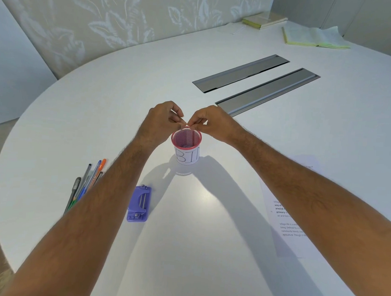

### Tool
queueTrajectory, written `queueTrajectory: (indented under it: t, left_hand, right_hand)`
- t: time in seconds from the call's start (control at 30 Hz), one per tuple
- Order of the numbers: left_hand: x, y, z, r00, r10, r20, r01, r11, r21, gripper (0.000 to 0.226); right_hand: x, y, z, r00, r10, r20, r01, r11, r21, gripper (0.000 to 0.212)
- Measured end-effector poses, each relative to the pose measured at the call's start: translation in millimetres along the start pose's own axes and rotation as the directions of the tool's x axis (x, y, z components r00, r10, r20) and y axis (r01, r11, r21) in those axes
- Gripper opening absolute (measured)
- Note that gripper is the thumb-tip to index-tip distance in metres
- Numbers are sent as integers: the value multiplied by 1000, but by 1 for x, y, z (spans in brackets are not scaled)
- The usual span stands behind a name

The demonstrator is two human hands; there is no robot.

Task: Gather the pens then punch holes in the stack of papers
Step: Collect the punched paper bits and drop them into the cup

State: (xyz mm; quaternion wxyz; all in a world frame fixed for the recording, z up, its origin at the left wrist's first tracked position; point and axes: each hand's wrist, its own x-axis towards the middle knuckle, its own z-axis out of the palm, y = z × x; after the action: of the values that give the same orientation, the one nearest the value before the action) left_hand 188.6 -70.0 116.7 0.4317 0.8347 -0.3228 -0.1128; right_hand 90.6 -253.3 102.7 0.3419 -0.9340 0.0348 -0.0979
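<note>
both hands (186,123) pinching above mesh cup (186,140), pens (87,184) aside

The white table (208,248) carries pens (87,184) near left, a purple hole punch (139,204) beside them, a mesh cup (186,147) mid-table, printed papers (285,226) right, and books (313,36) far right.

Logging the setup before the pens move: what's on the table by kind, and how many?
Loose pens: at least 5, partly hidden by an arm
Pink mesh cup labelled BIN: 1
Purple hole punch: 1
Printed paper stack: 1
Books: 2
Total: at least 10
</note>
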Motion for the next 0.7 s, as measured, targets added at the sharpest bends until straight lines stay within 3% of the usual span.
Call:
queueTrajectory:
  t: [0.2, 0.43, 0.7]
  left_hand:
    - [1, -2, -1, 999, -35, 18, 35, 999, -32, 22]
    - [2, -5, 0, 987, -36, 155, 47, 997, -65, 27]
    - [6, -4, 0, 996, -13, 90, 17, 999, -44, 33]
  right_hand:
    - [-1, -3, 2, 1000, -2, -12, 2, 1000, -20, 8]
    - [-2, 2, 7, 1000, -6, 5, 6, 999, -43, 17]
    - [-2, 3, 6, 999, -9, -35, 7, 998, -66, 11]
